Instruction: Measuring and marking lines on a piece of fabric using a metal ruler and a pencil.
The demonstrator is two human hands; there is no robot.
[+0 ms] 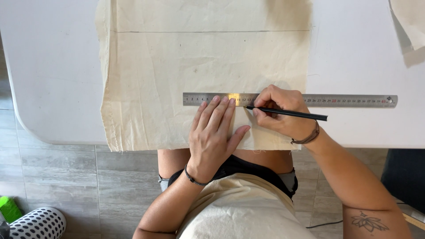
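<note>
Cream fabric [177, 79] spread across white table [53, 66], lower hem overhanging near edge. Steel ruler [349, 101] across it, right end past cloth. Left hand [214, 132] flat, fingers spread, pinning both. Right hand [281, 113] pinching black pencil [296, 114] at ruler's edge. Bare tabletop either side; fabric scrap [409, 22] top right.

A white table [53, 79] with a rounded corner fills the upper frame. Below it lies a floor of grey wood-look tiles [57, 177]. At lower left sit a black-and-white dotted cushion [37, 223] and a bright green object [9, 208]. Light is soft and even.
</note>
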